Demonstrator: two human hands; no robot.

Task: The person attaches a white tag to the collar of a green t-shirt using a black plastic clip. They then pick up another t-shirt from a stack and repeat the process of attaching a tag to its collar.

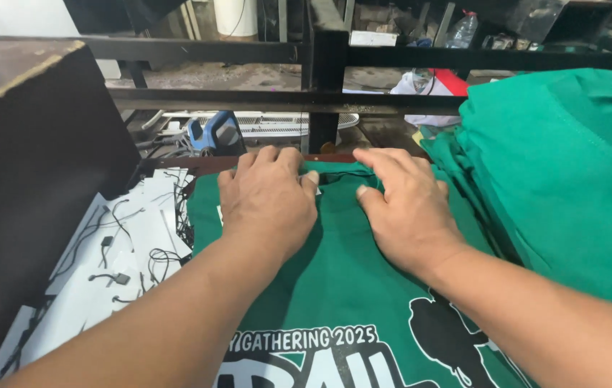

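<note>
Both hands are laid palm-down on one green printed shirt (335, 287), which is spread flat across the worktop, its collar end lying at the far edge beside a brown wooden strip (198, 165). The left hand (266, 201) is pressed on the cloth with fingers curled forward and the thumb stretched toward the middle; nothing is enclosed in it, and the fabric is only touched. The right hand (406, 205) is likewise flattened, its fingertips reaching the neckline and its thumb pointed toward the left thumb, the two thumbs near but apart. Whether a fold of cloth is pinched under the fingertips cannot be told. A white and black print is seen on the shirt at the near edge.

One stack of folded green garments (564, 172) is heaped at the right side of the worktop, just beside the right forearm. At the left edge, white sheets (98, 280) are strewn with several loose black threads and small tags. One blue tool (212, 133) is seen beyond the far edge, behind a black metal frame (327, 72).
</note>
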